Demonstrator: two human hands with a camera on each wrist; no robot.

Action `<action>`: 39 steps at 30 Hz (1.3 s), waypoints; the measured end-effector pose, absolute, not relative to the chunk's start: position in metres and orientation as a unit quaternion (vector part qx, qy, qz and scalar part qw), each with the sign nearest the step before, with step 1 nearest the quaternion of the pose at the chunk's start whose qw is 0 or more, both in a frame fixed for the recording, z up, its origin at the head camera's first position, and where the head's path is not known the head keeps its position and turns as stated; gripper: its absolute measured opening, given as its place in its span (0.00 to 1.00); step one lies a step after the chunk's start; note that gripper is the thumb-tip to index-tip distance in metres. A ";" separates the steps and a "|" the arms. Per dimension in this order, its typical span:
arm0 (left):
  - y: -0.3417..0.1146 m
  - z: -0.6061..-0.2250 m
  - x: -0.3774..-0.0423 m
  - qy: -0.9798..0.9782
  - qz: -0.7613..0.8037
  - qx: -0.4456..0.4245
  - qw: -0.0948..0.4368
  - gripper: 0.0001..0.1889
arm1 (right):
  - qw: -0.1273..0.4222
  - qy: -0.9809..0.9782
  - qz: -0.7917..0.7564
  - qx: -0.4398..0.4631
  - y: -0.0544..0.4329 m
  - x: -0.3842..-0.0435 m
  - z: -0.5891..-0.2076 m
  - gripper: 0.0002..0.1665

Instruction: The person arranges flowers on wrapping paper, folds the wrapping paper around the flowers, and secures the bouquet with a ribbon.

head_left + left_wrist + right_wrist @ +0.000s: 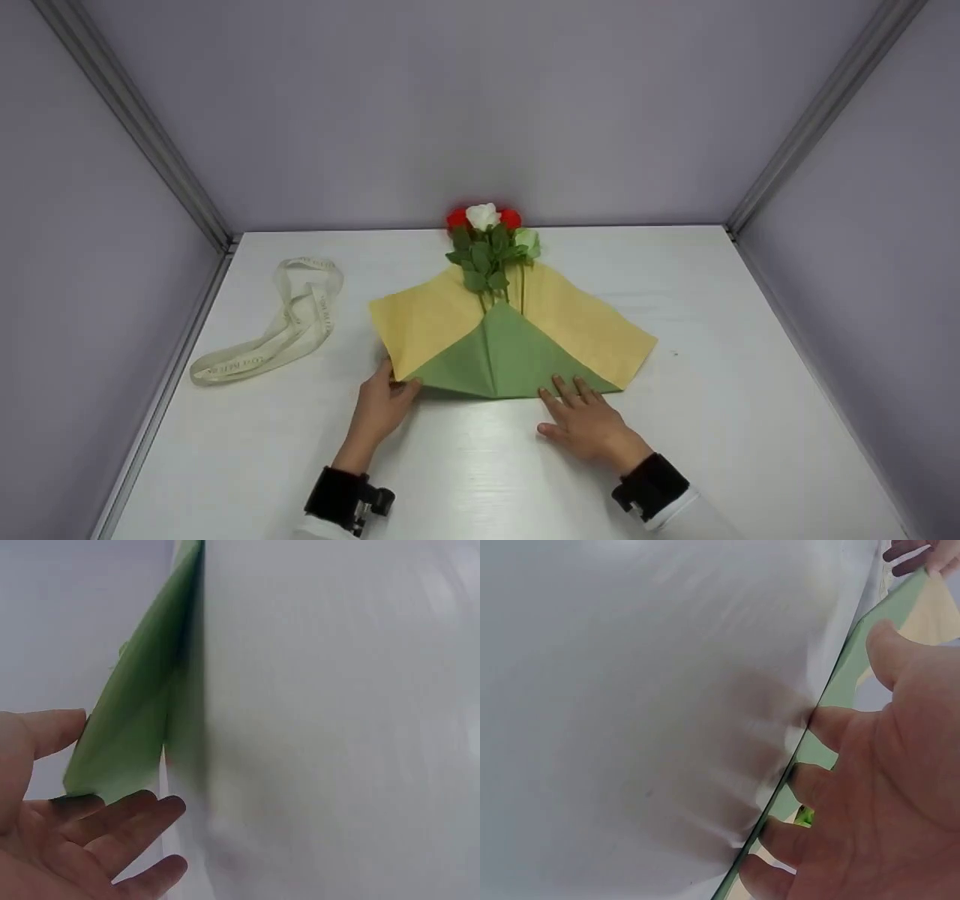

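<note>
A sheet of yellow and green wrapping paper lies on the table, its lower part folded up into a green flap. Over it lies a bunch of roses, red, white and pale green, their lower stems hidden under the flap. My left hand pinches the paper's lower left corner between thumb and index finger; in the left wrist view this green corner is raised off the table. With fingers spread, my right hand presses on the flap near its lower right edge.
A loose, pale printed ribbon lies in loops on the left of the white table. Grey walls enclose the table at the back and both sides. Black wrist straps are on both arms.
</note>
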State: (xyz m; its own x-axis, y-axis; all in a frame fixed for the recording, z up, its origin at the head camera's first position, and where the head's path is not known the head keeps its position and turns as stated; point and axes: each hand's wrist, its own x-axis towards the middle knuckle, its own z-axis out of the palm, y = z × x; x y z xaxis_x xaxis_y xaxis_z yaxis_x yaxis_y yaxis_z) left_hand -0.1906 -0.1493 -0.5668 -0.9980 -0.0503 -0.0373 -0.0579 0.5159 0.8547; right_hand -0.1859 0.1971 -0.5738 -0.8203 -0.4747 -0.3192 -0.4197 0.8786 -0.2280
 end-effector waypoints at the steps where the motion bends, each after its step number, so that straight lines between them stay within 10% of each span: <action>1: -0.146 -0.564 -0.191 0.862 0.506 -0.027 0.000 0.28 | 0.187 0.951 -0.076 -0.235 0.197 -0.186 -0.574 0.41; 14: -0.102 -0.560 -0.192 0.841 0.527 0.121 0.024 0.44 | 0.169 0.945 -0.156 -0.231 0.210 -0.191 -0.583 0.39; 39: -0.053 -0.567 -0.203 0.899 0.370 0.206 0.114 0.43 | 0.134 0.974 -0.139 -0.119 0.253 -0.190 -0.577 0.33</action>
State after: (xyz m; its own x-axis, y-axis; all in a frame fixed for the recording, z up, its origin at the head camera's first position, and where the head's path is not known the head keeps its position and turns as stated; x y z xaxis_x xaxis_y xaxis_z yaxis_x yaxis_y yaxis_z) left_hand -0.2031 -0.0529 -0.5672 -0.8890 0.4549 -0.0515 0.2865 0.6405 0.7125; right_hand -0.1902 0.2529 -0.5770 -0.9358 -0.2689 -0.2278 -0.1947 0.9333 -0.3017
